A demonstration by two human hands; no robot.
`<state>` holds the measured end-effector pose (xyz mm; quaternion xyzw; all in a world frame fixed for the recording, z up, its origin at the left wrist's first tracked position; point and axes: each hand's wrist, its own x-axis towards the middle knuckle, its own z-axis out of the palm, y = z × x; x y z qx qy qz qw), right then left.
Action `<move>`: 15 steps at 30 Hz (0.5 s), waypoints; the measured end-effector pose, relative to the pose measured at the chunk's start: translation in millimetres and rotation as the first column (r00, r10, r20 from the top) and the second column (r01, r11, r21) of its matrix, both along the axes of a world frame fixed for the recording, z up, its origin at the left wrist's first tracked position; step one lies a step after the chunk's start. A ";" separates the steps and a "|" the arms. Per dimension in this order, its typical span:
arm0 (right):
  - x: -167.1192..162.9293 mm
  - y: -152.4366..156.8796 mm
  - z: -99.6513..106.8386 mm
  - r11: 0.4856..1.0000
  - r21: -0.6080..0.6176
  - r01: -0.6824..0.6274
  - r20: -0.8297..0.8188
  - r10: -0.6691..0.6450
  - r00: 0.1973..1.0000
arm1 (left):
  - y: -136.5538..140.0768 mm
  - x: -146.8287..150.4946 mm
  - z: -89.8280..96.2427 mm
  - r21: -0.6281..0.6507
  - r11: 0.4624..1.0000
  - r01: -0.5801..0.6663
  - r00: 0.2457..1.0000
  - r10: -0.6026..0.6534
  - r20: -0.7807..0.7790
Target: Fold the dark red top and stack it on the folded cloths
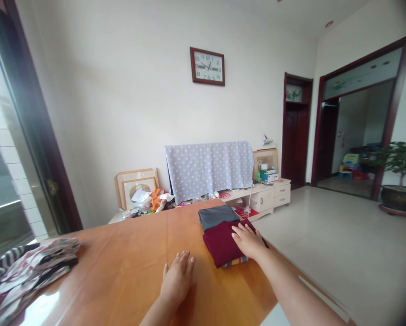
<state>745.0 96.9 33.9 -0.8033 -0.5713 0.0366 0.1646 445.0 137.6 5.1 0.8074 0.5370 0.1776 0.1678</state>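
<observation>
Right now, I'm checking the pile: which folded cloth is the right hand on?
The maroon cloth, beneath the right hand; the grey cloth shows farther back, the striped cloth underneath.

A wall clock [207, 66], a cabinet [265, 200] and a potted plant [400, 194] are marking this as a home.

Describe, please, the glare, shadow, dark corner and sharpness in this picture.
Head view: white glare at lower left on the glossy orange-brown wooden table; head view: soft shadow on the table right of the bare left hand; head view: the upper right corner darkens to black; head view: the folded maroon cloth has readable edges.
</observation>
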 end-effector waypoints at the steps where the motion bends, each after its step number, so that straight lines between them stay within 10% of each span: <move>1: -4.0 -1.5 3.4 1.000 0.002 0.007 0.001 -0.007 1.000 | -1.6 -5.9 -0.5 -0.004 1.000 0.001 1.000 -0.001 0.020; 15: -87.1 -41.5 18.9 0.997 0.076 0.032 -0.012 -0.031 0.999 | -45.9 -72.4 5.6 -0.049 0.999 -0.016 0.945 0.031 0.325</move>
